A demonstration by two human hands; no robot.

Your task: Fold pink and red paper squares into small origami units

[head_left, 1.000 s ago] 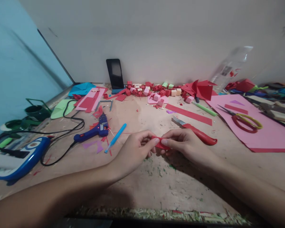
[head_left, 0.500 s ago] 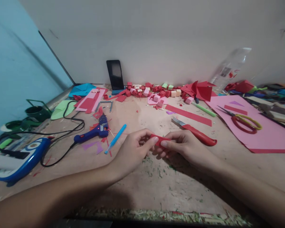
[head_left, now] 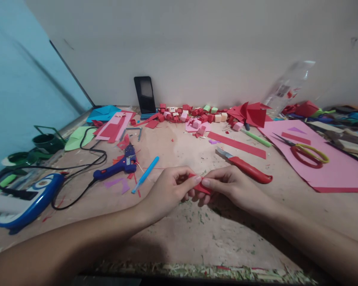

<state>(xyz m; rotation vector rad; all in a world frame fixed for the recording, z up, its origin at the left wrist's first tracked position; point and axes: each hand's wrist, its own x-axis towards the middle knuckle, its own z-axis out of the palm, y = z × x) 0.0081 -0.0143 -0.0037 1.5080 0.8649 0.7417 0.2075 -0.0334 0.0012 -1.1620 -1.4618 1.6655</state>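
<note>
A small piece of red paper (head_left: 203,188) is pinched between my two hands above the table. My left hand (head_left: 179,184) grips its left end, thumb on top and fingers beneath. On the right end, my right hand (head_left: 231,184) presses with its thumb and fingers closed. Much of the paper is covered by the fingers, so its folds cannot be made out. Just beyond my right hand lies a knife with a red handle (head_left: 250,170). To the left of my left hand are a blue pen-like tool (head_left: 146,174) and a blue hot glue gun (head_left: 117,167).
Several small paper cubes (head_left: 185,114) line the wall beside a leaning phone (head_left: 144,94). Scissors (head_left: 307,153) rest on pink paper (head_left: 343,171) at right. A red strip (head_left: 237,145), a plastic bottle (head_left: 290,89) and a black cord (head_left: 74,204) lie or stand around.
The red paper has tilted, its right end now lower, and less of its top edge shows. Both hands have shifted slightly and their thumbs are closer together.
</note>
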